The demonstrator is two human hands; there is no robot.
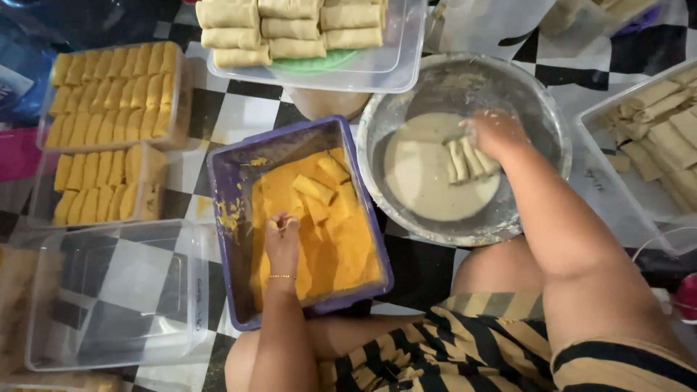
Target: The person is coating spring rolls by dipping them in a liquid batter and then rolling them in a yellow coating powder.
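At centre, the left hand (282,243) pinches crumbs (348,239) in the purple tray (225,218). Right of centre, the right hand (494,134) perhaps grips rolls (468,160) in the batter bowl (537,109); I cannot tell.

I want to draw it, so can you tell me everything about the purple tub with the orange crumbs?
The purple tub is a deep rectangular container, plastic by the look, with rounded corners and a rim smeared with crumbs. It sits tilted on the checkered floor, between the empty clear box and the metal bowl. Orange crumbs fill it, burying several coated rolls. The left hand reaches in, fingertips pinching the crumbs.
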